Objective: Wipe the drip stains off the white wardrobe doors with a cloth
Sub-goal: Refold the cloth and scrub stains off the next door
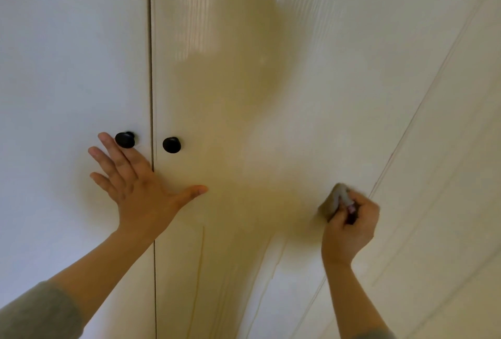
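Presses the left hand [135,184], fingers spread, flat on the white wardrobe doors [67,54] across the centre seam [151,67], one finger just beside the left of 2 black knobs [125,139]. Pinches a bunched grey cloth [334,200] in the curled right hand [349,227], against the right door [271,122], well right of the knobs. Shows thin drip streaks [201,252] running down that door below hand level.

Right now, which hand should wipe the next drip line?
The right hand. It grips the cloth on the door, and a thin drip line runs just beside it. The left hand lies flat and bare by the black knob, far from that line.
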The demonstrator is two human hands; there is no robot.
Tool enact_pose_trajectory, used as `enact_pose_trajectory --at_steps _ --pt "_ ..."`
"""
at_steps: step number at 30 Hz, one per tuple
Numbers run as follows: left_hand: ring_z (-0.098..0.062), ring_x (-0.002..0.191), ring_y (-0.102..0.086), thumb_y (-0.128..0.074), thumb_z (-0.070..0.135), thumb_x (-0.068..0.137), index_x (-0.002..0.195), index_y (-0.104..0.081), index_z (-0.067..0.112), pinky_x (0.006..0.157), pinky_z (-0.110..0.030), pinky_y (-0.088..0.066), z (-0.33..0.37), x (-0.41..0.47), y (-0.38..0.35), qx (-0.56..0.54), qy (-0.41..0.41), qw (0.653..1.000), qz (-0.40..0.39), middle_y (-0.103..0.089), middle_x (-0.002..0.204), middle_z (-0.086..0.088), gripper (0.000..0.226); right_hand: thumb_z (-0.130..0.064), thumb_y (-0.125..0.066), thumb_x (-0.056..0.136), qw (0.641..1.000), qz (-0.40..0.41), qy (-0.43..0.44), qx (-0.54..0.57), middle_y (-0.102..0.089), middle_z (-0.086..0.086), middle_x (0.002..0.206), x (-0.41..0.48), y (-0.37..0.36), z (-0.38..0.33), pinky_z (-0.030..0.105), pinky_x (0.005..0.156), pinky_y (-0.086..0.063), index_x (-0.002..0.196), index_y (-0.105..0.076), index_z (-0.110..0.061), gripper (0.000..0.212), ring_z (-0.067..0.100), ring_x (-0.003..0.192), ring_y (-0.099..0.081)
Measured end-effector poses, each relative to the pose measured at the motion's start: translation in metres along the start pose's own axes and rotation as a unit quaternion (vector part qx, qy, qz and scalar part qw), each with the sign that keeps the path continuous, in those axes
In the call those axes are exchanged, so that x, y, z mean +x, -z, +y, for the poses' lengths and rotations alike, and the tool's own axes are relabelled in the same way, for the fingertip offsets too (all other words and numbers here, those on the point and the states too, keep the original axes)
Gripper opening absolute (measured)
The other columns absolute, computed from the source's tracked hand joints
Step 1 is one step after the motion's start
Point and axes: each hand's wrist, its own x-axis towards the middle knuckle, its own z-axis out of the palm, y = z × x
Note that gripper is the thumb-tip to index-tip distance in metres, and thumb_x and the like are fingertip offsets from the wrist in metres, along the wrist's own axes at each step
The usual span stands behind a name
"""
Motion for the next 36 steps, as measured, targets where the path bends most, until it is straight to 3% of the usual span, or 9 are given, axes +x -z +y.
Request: enact_pose_trajectory --at_steps 4,8,13,18,22,25,29,32,36 --pt "-0.042 0.146 0.024 -0.042 0.099 0.045 0.150 0.021 -0.001 0.114 -0.062 0.011 0.001 0.000 0.000 0.000 0.002 1.000 0.002 0.027 0.158 -0.021 0.158 -0.002 -0.046 0.084 0.995 -0.099 -0.019 -0.005 -0.053 -0.006 0.095 -0.054 0.015 0.010 0.029 0.076 -0.054 0.097 -0.060 -0.024 0.029 0.025 0.087 -0.059" --pt "-0.041 0.146 0.024 -0.042 0.099 0.046 0.150 0.023 0.001 0.114 -0.063 0.010 0.001 -0.001 0.000 0.002 -0.001 1.000 0.007 0.027 0.159 -0.020 0.157 0.005 -0.051 0.091 0.998 0.000 -0.036 0.052 -0.055 -0.002 0.095 -0.024 0.003 -0.025 0.014 0.076 -0.046 0.099 -0.057 -0.026 0.032 0.008 0.088 -0.056" --pt "-0.031 0.146 0.031 -0.043 0.099 0.049 0.151 0.026 0.011 0.117 -0.055 0.011 -0.010 -0.004 0.005 -0.009 -0.028 1.000 0.011 0.037 0.156 -0.005 0.151 0.013 -0.045 0.081 0.990 0.092 -0.022 0.100 -0.053 -0.003 0.095 -0.002 -0.043 -0.055 0.037 0.076 -0.049 0.093 -0.054 -0.032 0.048 0.018 0.089 -0.055" --pt "-0.029 0.150 0.020 -0.045 0.089 0.062 0.157 0.009 0.011 0.119 -0.039 0.009 -0.047 -0.009 0.014 -0.005 -0.115 0.993 0.000 0.021 0.164 -0.008 0.134 0.002 -0.047 0.081 0.982 -0.075 0.127 0.114 -0.057 0.003 0.096 -0.081 -0.080 -0.080 0.027 0.078 -0.048 0.094 -0.062 -0.015 0.026 0.025 0.087 -0.056" --pt "-0.033 0.152 0.010 -0.054 0.070 0.073 0.157 -0.002 0.005 0.118 -0.057 -0.012 -0.075 -0.011 0.021 0.008 -0.200 0.980 -0.008 0.009 0.165 -0.014 0.119 0.000 -0.054 0.084 0.964 -0.167 0.181 0.096 -0.052 -0.003 0.097 -0.127 -0.095 -0.090 0.028 0.069 -0.050 0.095 -0.066 -0.014 0.021 0.019 0.084 -0.055" --pt "-0.036 0.152 0.004 -0.084 0.046 0.070 0.156 -0.008 0.002 0.115 -0.060 -0.021 -0.093 -0.010 0.026 0.034 -0.244 0.969 -0.019 0.004 0.165 -0.015 0.123 -0.005 -0.055 0.085 0.955 -0.213 0.186 0.090 -0.054 -0.008 0.097 -0.141 -0.090 -0.093 0.034 0.066 -0.052 0.093 -0.071 -0.013 0.019 0.020 0.083 -0.057" --pt "-0.037 0.152 0.002 -0.092 0.031 0.061 0.155 -0.011 0.000 0.116 -0.057 -0.021 -0.102 -0.008 0.028 0.045 -0.262 0.964 -0.028 0.002 0.165 -0.015 0.128 -0.001 -0.050 0.084 0.995 -0.030 0.020 0.092 -0.055 -0.007 0.093 -0.086 -0.082 -0.113 0.035 0.073 -0.049 0.095 -0.062 -0.019 0.025 0.018 0.082 -0.055" --pt "-0.038 0.152 0.003 -0.093 0.031 0.060 0.155 -0.011 -0.001 0.115 -0.058 -0.021 -0.104 -0.007 0.024 0.033 -0.262 0.964 -0.020 0.002 0.165 -0.016 0.129 0.011 -0.051 0.084 0.989 0.090 -0.027 0.116 -0.054 -0.001 0.092 -0.040 -0.090 -0.131 0.028 0.072 -0.047 0.097 -0.061 -0.012 0.028 0.014 0.084 -0.054" --pt "-0.038 0.152 0.001 -0.091 0.027 0.064 0.156 -0.012 0.001 0.122 -0.048 -0.013 -0.110 -0.005 0.020 0.011 -0.280 0.960 -0.017 0.000 0.165 -0.016 0.123 0.001 -0.048 0.084 0.985 -0.093 0.116 0.092 -0.054 -0.005 0.092 -0.082 -0.100 -0.147 0.024 0.075 -0.046 0.096 -0.066 -0.016 0.027 0.016 0.086 -0.054"
